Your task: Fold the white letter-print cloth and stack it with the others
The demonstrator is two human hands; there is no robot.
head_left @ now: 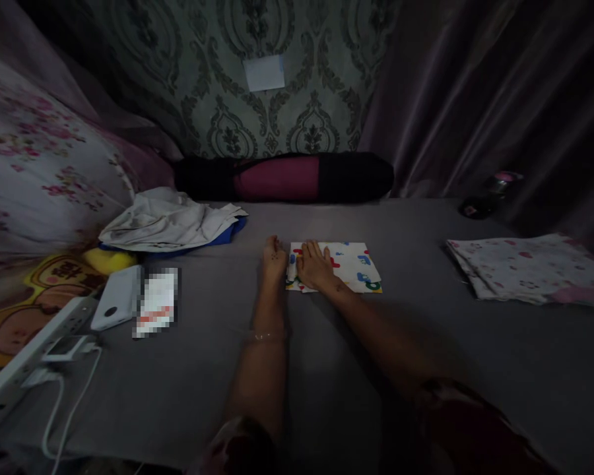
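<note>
A folded white cloth point(352, 264) with a colourful print of red, blue, green and yellow shapes lies flat on the grey surface in front of me. My right hand point(314, 267) rests palm down on its left part, fingers stretched out flat. Just beyond the cloth's left edge is my left hand point(274, 260), turned on its side with the fingers curled in. I see nothing in it, though its inner side is partly hidden. A thin bracelet circles the left wrist area.
Left are a pile of white and blue cloth point(173, 221), a white power bank point(116, 300), a blurred-out item point(157, 303) and a power strip point(34, 353) with cables. Right lies folded patterned fabric point(529, 267). A black and maroon roll point(280, 178) lies along the wall.
</note>
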